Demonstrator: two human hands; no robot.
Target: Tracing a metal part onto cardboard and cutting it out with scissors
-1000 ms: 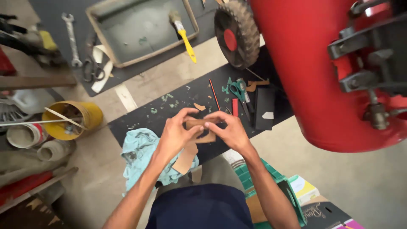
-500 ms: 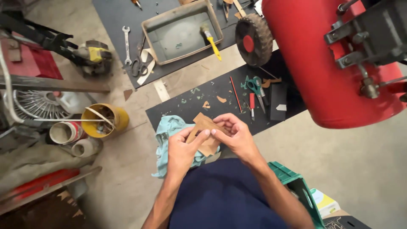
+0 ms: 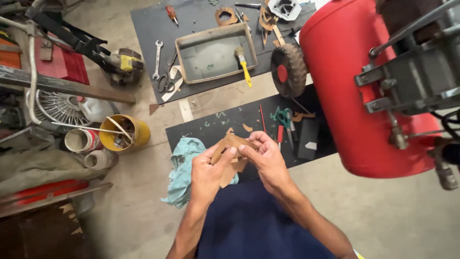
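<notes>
A thin, flat piece of brown gasket-like sheet [image 3: 233, 146], matte and irregularly cut with angular edges, is being held above the person's lap. The left hand [image 3: 207, 173] is pinching its lower left edge between thumb and fingers, while the right hand [image 3: 266, 158] is gripping its right edge from the other side, fingertips nearly meeting over the sheet. Just left of the sheet a crumpled, soft teal rag [image 3: 183, 169] is lying on the concrete floor. Beyond the sheet a dark rubbery mat [image 3: 225, 125] is carrying green-handled scissors [image 3: 284, 119] and small brown offcuts. To the right of the sheet a glossy red cylindrical tank [image 3: 354, 91] is looming, with a knobbly black wheel [image 3: 288, 71] beside it. Far left of the sheet a yellow bucket [image 3: 125, 133] is standing.
</notes>
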